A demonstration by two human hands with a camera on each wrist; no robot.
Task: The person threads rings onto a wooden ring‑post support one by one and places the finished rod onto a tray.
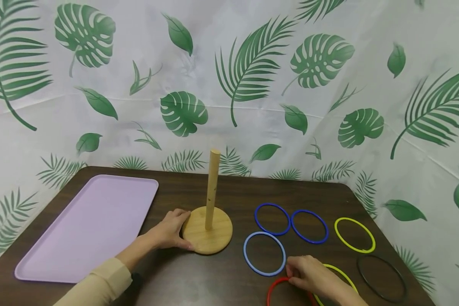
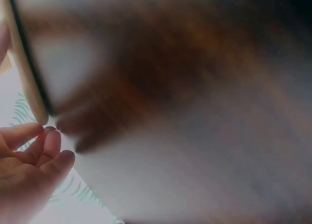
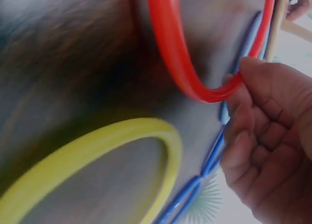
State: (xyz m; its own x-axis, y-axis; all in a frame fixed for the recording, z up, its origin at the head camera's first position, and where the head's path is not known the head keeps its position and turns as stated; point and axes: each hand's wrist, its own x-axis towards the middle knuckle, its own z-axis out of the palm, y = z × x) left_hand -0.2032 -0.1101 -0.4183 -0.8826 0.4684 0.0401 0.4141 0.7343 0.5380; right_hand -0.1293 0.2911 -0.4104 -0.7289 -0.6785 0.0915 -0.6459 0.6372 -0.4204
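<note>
A wooden peg stand (image 1: 211,191), an upright post on a round base, stands near the middle of the table. My left hand (image 1: 172,229) grips the left edge of its base, thumb at the front and fingers behind. In the left wrist view the fingertips of the left hand (image 2: 34,160) meet the base's edge (image 2: 29,73). A red ring (image 1: 272,288) is pinched between the thumb and fingers of my right hand (image 1: 313,275). The right wrist view shows the red ring (image 3: 178,68) tilted in that hand; in the head view its lower part is cut off.
Two dark blue rings (image 1: 257,220) and a light blue ring (image 1: 246,255) lie right of the stand. Farther right are a yellow ring (image 1: 338,231), a black ring (image 1: 382,297) and another yellow ring (image 1: 342,273), partly behind my right hand. A lilac tray (image 1: 95,221) lies at the left.
</note>
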